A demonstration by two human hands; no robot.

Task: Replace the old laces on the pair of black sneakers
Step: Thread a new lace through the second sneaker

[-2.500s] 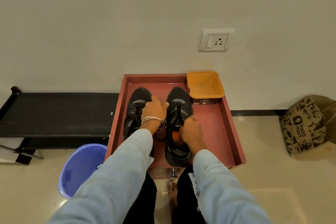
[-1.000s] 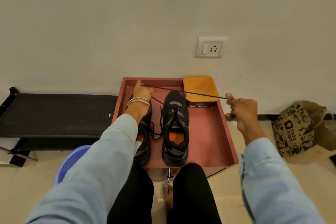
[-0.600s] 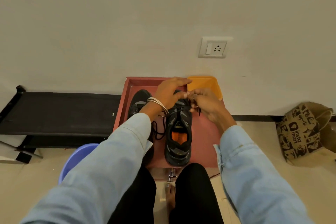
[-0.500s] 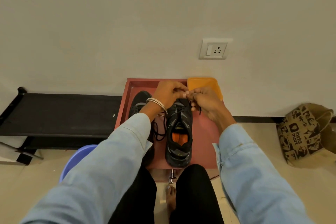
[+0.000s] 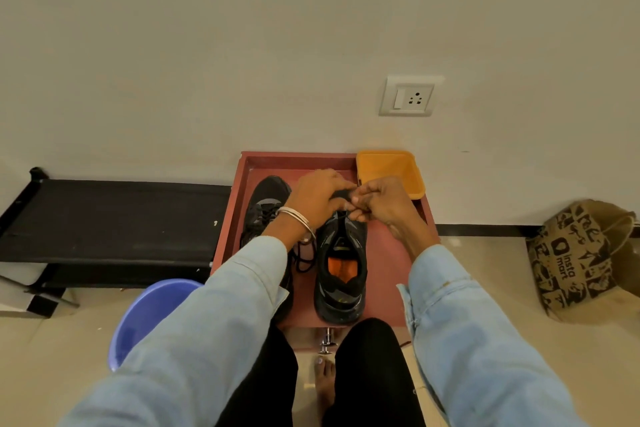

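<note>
A: Where was the right sneaker [image 5: 341,267]?
B: On the red tray [image 5: 388,263], heel nearest, toe under both hands.
A: And the fingers?
B: The left hand [image 5: 320,198] and right hand [image 5: 381,199] met over its toe end, fingertips curled, apparently pinching the lace [image 5: 343,215] between them.
A: The other one?
B: The left sneaker [image 5: 265,208] lay beside it; the orange tub [image 5: 389,172] stood farther back.

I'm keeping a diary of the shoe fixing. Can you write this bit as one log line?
step: lacing | left hand and right hand: pinching at toe end of right black sneaker | place: red tray
</note>
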